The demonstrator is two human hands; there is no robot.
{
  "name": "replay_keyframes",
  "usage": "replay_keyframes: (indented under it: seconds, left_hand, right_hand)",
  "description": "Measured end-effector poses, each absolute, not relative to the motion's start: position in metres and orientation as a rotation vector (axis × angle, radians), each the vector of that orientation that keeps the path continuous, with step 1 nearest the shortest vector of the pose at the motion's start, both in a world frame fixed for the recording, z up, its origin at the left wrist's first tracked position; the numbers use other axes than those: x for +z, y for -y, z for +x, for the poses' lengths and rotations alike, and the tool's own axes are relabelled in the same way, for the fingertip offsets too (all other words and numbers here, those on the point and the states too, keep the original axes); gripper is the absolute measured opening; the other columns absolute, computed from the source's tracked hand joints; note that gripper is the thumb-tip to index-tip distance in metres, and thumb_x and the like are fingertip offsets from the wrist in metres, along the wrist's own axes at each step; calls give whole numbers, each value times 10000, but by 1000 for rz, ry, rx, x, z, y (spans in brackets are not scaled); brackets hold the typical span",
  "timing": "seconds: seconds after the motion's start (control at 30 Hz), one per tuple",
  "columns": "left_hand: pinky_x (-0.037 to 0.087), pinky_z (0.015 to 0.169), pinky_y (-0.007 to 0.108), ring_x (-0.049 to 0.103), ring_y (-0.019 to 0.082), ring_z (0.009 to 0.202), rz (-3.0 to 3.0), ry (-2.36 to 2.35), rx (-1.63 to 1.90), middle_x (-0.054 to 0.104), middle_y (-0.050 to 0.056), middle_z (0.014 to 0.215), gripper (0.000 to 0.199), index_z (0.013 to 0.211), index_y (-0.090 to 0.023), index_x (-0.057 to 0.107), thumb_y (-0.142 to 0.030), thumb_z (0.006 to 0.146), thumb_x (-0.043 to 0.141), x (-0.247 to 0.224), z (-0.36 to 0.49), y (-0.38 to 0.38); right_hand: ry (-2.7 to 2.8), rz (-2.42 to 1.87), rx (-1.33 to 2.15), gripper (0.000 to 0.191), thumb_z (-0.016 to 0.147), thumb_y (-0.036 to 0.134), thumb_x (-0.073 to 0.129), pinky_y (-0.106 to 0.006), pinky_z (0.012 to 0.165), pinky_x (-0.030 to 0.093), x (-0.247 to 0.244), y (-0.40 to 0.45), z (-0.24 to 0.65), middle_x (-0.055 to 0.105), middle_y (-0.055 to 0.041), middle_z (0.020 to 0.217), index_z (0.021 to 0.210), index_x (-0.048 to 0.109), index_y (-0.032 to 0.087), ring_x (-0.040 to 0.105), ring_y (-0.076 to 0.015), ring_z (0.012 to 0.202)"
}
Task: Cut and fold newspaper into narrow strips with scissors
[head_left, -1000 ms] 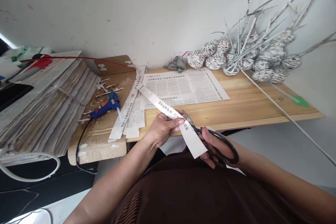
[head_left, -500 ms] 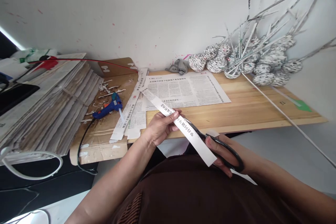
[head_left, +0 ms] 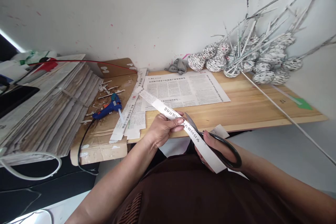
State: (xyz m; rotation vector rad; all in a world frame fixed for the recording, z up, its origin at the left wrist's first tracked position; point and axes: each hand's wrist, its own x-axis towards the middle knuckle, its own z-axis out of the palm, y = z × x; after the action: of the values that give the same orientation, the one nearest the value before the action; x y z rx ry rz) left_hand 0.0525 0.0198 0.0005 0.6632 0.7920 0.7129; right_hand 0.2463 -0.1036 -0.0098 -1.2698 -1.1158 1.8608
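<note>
A long strip of printed newspaper (head_left: 160,106) slants down toward my lap, pinched between the thumb and fingers of my left hand (head_left: 164,127). My right hand (head_left: 215,147) grips black-handled scissors (head_left: 235,154), its thumb in one loop. The scissors' blade lies against the strip just right of my left thumb, with its tip pointing up and left. Part of the lower blade is hidden behind the paper. The strip's wide blank end hangs over the right hand's fingers. A small white paper piece (head_left: 221,131) shows behind my right wrist.
On the wooden table (head_left: 252,108) lies a newspaper sheet (head_left: 189,89), with cut strips (head_left: 128,117) left of it. A blue glue gun (head_left: 109,107) rests on cardboard beside a newspaper stack (head_left: 60,112). Woven paper balls (head_left: 216,62) and a grey cloth (head_left: 178,65) line the wall.
The strip's lower end has shifted right and slightly down. My right hand has moved a little left with the scissors, and their blade tip now shows past the strip near my left thumb.
</note>
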Motion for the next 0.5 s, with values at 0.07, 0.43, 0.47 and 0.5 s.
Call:
replay_keyframes:
  seconds: [0.07,0.43,0.47,0.5]
  left_hand:
    - [621,601,177,733,145,689,669,-793,719,757,56,750,385,855,-87,771,-101,522,965,0,53,-20]
    - [641,600,212,741,160,690,659,-791,711,758,57,749,381,920,-97,746,-61,586,926,3,49,-23]
    - [643,604,210,745,163,708,658,-788,713,765,68,779,366,936,-94,748,-57,611,912,3,47,-26]
    - [642,608,202,748,164,725,657,-785,725,768,76,803,345,941,-89,750,-50,632,898,3,44,-29]
  right_hand:
    - [1043,-1290,1897,716,915,830,333,-265,471,377,-7,104,244,569,-19,661,785,614,185,487,-130,534]
    - [1421,-1515,1684,699,853,888,360,-272,468,333,27,102,241,448,58,448,684,488,222,403,-97,359]
    - [1436,-1514,1678,699,856,886,356,-276,475,333,26,102,242,445,55,435,674,485,224,410,-103,364]
    - [1447,-1514,1672,698,863,881,347,-284,481,334,26,103,243,442,46,419,654,479,228,418,-112,374]
